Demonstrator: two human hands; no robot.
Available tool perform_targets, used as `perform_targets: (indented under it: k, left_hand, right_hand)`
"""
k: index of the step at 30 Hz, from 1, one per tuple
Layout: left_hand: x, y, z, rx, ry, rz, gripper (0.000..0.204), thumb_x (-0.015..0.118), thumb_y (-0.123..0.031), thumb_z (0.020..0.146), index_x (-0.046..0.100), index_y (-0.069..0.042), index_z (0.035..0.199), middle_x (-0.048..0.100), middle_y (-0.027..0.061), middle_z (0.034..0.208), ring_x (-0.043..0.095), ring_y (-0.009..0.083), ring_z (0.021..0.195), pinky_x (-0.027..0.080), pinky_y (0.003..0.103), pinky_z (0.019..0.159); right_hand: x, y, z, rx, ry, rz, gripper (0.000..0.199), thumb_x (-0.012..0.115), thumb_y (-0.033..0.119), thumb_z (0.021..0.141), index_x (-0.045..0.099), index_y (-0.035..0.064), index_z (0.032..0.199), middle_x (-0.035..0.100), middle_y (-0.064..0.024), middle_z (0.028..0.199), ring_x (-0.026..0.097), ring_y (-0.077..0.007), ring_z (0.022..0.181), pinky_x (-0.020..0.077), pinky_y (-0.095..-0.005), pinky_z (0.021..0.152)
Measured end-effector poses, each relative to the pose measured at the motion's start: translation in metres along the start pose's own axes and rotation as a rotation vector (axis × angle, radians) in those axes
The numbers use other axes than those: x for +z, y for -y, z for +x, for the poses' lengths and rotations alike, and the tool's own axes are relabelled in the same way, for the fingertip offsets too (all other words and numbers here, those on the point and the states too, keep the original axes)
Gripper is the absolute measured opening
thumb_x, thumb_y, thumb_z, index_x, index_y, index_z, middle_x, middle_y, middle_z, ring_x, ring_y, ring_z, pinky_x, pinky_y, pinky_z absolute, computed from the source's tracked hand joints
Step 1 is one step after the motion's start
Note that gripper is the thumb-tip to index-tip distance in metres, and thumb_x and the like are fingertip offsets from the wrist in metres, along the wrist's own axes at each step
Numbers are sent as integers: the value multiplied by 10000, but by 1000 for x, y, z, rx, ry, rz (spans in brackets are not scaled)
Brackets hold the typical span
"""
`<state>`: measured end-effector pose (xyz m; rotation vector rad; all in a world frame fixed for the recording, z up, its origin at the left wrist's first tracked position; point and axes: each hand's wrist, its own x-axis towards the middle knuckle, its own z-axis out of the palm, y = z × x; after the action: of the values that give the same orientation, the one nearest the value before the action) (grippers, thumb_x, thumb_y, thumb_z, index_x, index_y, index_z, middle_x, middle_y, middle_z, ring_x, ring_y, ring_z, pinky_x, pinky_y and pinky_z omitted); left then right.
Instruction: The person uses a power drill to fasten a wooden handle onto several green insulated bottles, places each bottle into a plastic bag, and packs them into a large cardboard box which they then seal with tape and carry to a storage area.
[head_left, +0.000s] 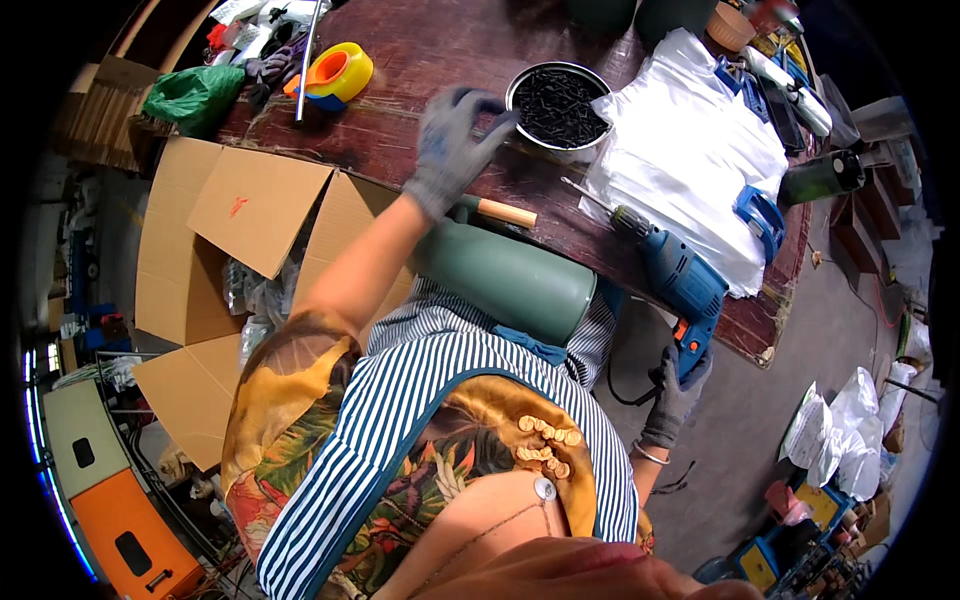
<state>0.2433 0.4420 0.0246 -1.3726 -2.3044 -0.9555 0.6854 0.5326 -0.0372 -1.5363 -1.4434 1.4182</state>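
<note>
My left hand point(455, 150), in a grey glove, hovers beside a round bowl point(512, 88) of black screws point(560, 105). Its fingers are curved, with the thumb slightly apart from the index finger; nothing visible lies between them. Low on the right, my right hand point(678, 395), also gloved, grips the handle of a blue corded power drill point(685, 280). The drill's long bit point(588, 194) points up and left over the table edge. Across my lap lies a smooth green cylinder point(510, 275), and a wooden handle point(505, 212) shows at its far side.
White plastic sheeting point(690, 150) covers the right of the dark red table point(420, 50), with a blue tool point(760, 222) on it. Yellow tape point(345, 75) and a metal rod point(308, 65) lie at far left. An open cardboard box point(260, 205) stands left of me.
</note>
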Motion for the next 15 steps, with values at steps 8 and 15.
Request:
perform_targets:
  k: [8,15]
  left_hand:
    - [57,-3,34,-166,69,-55,163,696,-226,896,677,-77,960,622,74,1006,620,229,953,491,358,848]
    - [22,17,-27,-925,558,-1024,119,524,-80,987,551,-32,1093,657,108,1010,658,140,853,559,241,710]
  right_hand:
    - [-3,-7,22,42,62,-19,544,707,105,885,443,89,1361,597,-17,882,544,-87,612,454,-237,517]
    - [-1,12,-1,201,164,243,469,675,39,877,460,104,1289,605,-19,844,517,-82,526,382,-225,445]
